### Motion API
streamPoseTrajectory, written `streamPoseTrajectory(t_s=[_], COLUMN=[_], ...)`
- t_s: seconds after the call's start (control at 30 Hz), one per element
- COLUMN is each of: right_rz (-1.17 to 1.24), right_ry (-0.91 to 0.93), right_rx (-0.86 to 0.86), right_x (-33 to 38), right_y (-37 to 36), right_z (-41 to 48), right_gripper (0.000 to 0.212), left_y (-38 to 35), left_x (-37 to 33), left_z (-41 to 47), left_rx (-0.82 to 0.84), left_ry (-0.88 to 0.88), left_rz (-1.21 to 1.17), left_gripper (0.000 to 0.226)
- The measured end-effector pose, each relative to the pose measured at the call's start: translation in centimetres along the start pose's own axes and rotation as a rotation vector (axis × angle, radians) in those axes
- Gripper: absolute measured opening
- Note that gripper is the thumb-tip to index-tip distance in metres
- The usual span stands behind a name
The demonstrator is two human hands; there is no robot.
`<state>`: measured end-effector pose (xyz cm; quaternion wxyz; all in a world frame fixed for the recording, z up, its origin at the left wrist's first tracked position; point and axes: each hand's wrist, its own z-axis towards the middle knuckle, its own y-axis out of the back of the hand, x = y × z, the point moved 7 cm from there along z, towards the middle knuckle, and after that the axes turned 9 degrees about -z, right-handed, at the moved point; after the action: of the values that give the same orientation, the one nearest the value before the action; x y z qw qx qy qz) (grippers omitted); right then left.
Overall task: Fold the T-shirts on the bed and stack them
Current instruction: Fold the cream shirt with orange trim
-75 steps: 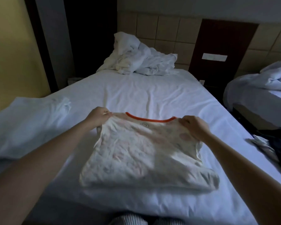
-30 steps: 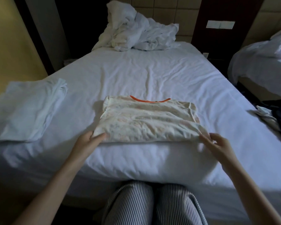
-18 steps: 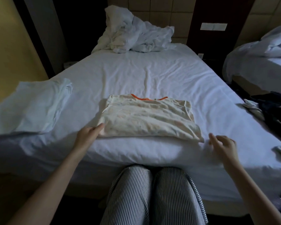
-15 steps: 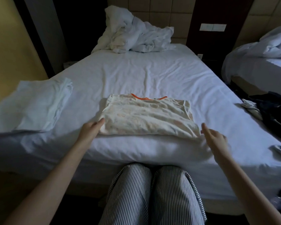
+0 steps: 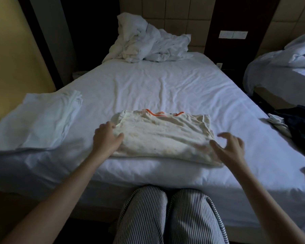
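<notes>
The cream shirt [image 5: 163, 136] lies folded into a wide rectangle on the bed [image 5: 165, 85], near its front edge, between the two hands, with its orange collar [image 5: 159, 113] on the side away from them. The left hand [image 5: 106, 138] lies on the shirt's left edge: the thumb rests flat on top of the fabric and the bent fingers meet the fold at the far left corner. Whether it pinches the cloth or only rests there I cannot tell. The right hand [image 5: 230, 145] is blurred and holds nothing. Its fingers are spread apart and loosely bent just beside the shirt's right edge, and the thumb reaches over the near right part of the fabric; whether it touches is unclear. Well to the left of the left hand, on the same bed, lies a pale folded garment [image 5: 42, 120], apart from the cream shirt. Far beyond both hands, at the head of the bed, sits a crumpled heap of white bedding [image 5: 148, 46]. To the right of the right hand, at the bed's edge, lie dark clothes [image 5: 299, 124] with a small pale piece beside them. Farther right stands a second bed [image 5: 280, 76]. Below the hands, against the front of the mattress, are the person's knees in striped trousers [image 5: 165, 217].
</notes>
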<state>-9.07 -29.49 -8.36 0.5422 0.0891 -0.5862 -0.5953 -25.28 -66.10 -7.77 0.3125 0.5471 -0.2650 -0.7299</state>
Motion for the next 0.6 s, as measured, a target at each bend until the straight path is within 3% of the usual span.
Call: streamPoseTrajectory(t_s=[0.07, 0.17, 0.3, 0.6], right_rz=[-0.031, -0.262, -0.442, -0.51], right_ry=[0.224, 0.432, 0.337, 0.327], right_rx=[-0.042, 0.182, 0.483, 0.423], right_x=[5.3, 10.9, 8.8, 7.7], right_y=[-0.2, -4.7, -11.8, -13.1], right_z=[0.6, 2.3, 3.2, 3.0], right_gripper=[0.049, 0.059, 0.059, 0.07], left_y=[-2.3, -7.6, -15.0, -16.7], left_x=[-3.8, -8.7, -8.0, -7.3], left_z=[1.2, 3.1, 2.6, 7.4], left_rx=[0.079, 0.319, 0.581, 0.657], left_ry=[-0.17, -0.351, -0.29, -0.221], left_rz=[-0.03, -0.017, 0.285, 0.398], left_gripper=[0.046, 0.072, 0.056, 0.055])
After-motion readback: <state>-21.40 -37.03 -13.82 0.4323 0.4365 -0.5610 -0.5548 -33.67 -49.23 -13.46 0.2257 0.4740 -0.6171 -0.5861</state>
